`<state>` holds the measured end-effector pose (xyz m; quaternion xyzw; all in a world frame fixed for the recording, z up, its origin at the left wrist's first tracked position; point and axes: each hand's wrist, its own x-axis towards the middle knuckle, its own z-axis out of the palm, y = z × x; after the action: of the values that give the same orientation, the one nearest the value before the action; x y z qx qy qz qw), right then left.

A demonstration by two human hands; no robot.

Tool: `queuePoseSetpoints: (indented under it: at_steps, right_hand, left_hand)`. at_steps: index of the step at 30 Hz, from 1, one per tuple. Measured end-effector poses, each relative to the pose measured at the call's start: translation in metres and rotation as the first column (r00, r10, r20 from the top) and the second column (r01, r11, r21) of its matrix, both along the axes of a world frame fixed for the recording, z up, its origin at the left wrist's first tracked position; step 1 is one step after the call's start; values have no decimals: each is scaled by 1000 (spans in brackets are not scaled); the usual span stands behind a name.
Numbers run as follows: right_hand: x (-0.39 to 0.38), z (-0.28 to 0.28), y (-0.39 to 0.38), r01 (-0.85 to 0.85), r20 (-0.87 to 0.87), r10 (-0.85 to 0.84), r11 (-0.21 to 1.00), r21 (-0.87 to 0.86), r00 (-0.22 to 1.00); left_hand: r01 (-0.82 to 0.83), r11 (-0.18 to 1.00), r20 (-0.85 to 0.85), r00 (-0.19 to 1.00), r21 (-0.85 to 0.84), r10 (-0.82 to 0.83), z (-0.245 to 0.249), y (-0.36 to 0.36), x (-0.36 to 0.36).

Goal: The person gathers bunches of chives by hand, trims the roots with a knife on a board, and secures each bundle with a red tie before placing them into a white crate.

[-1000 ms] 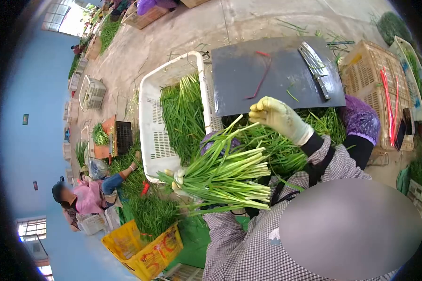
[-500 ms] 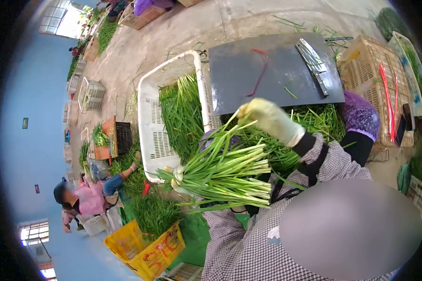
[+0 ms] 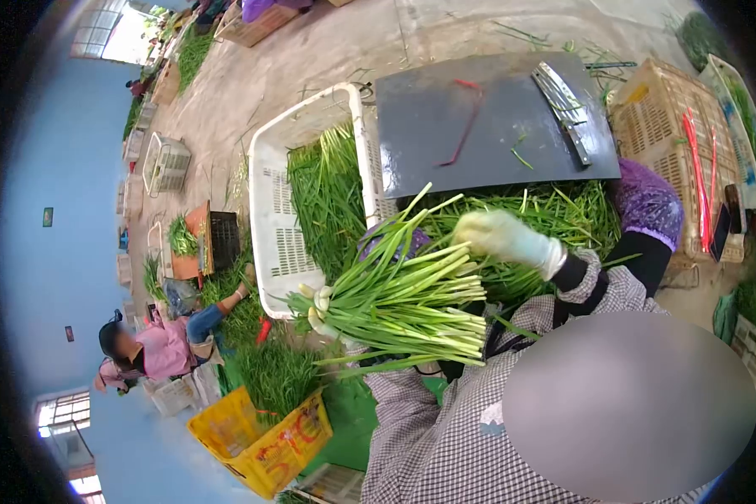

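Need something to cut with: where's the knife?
In the head view's upper right, the knife lies on the dark board beside the tan basket, beyond the bundle in the left hand.

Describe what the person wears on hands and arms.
The hand in plain view wears a pale yellowish glove, then a black cuff and a loose sleeve of small grey-and-white checks.

Bunch of green onions (image 3: pixel 403 307) held up
A gloved right hand (image 3: pixel 508 238) meets its leaf tips, beside a white crate (image 3: pixel 269 210).
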<state>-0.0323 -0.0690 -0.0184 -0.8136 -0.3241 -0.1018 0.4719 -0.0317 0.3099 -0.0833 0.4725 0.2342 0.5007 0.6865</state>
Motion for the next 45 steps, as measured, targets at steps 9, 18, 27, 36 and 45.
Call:
queuePoseSetpoints:
  at_steps: [9,18,27,36,45]
  right_hand:
    - [-40,52,-49,27,-723,183,963,269,666]
    - [-43,51,36,500,-734,475,537,679,486]
    - [-49,19,0,586,-608,369,185,789,703]
    - [-70,61,-83,474,-789,-87,837,273,608]
    - [-19,25,63,281,-586,-135,946,165,799]
  left_hand:
    - [832,483,722,509,-273,-469,35,3,-16]
    - [898,392,543,435,-201,-718,115,-22,-23]
    - [858,381,718,503,-345,-481,53,-2,-9]
    - [963,176,729,269,-204,-630,72,-13,-17]
    - [811,560,536,553,-171,-638,134,-52,-22]
